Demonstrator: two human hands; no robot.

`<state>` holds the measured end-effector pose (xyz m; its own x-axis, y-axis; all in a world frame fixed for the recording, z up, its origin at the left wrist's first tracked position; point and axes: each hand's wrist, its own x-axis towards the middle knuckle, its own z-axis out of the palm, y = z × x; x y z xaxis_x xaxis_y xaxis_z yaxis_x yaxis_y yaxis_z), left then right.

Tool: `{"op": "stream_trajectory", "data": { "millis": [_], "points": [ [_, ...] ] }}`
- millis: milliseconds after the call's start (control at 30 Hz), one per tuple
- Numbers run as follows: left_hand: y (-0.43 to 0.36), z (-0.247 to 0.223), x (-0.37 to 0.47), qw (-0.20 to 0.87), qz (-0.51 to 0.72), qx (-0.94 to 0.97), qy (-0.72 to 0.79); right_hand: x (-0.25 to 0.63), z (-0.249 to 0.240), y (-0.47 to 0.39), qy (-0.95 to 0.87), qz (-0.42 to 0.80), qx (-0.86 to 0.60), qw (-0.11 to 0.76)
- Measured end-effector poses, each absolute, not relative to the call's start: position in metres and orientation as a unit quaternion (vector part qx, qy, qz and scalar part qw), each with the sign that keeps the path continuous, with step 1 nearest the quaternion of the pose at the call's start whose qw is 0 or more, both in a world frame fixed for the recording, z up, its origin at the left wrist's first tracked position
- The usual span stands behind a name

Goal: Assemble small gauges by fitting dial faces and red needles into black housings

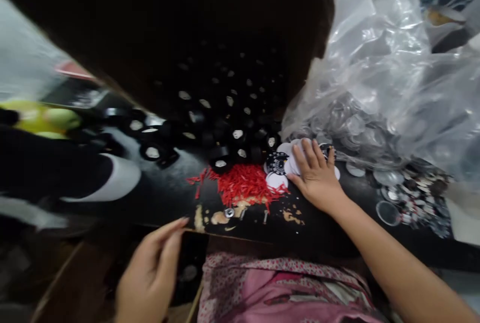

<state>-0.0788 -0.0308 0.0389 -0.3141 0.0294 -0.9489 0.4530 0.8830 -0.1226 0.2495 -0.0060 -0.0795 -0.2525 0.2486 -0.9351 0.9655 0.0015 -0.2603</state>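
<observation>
Head camera: your right hand [318, 180] lies spread over the white discs [276, 181], beside the red pieces [243, 183] on the desk [161, 205]. Your left hand [150, 268] is by the near edge, thumb and forefinger close; whether they pinch anything, I cannot tell. Press lightly, so the discs don't skid into the red pieces.

1. The head camera looks forward and steeply down from above the patterned pink cloth [285, 290] at the near edge.
2. It faces the long black work surface [161, 205], close enough to show individual slender red pieces [243, 185] near the middle.
</observation>
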Motion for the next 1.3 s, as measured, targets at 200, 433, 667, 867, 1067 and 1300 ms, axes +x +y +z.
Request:
{"op": "stream_trajectory", "data": {
  "millis": [200,433,667,867,1067,1300],
  "points": [
    [-0.010,-0.058,-0.033,0.541,-0.146,0.294,0.774,0.253,-0.072,0.001,0.598,-0.536,0.535,0.264],
    [-0.008,-0.081,-0.027,0.525,-0.117,0.251,0.805,0.244,-0.035,0.014,0.507,-0.532,0.667,0.119],
    [0.001,-0.064,-0.049,0.488,-0.122,0.211,0.838,0.204,-0.019,0.031,0.389,-0.684,0.610,0.095],
    [0.018,-0.061,-0.064,0.460,-0.197,0.232,0.834,0.193,-0.016,0.035,0.314,-0.749,0.572,0.115],
    [0.019,-0.004,-0.028,0.705,-0.062,0.235,0.666,0.185,-0.016,0.039,0.056,-0.832,0.542,0.099],
    [-0.016,0.021,0.020,0.701,0.070,-0.340,0.623,0.199,-0.013,0.040,0.035,-0.818,0.563,0.111]
  ]
}}
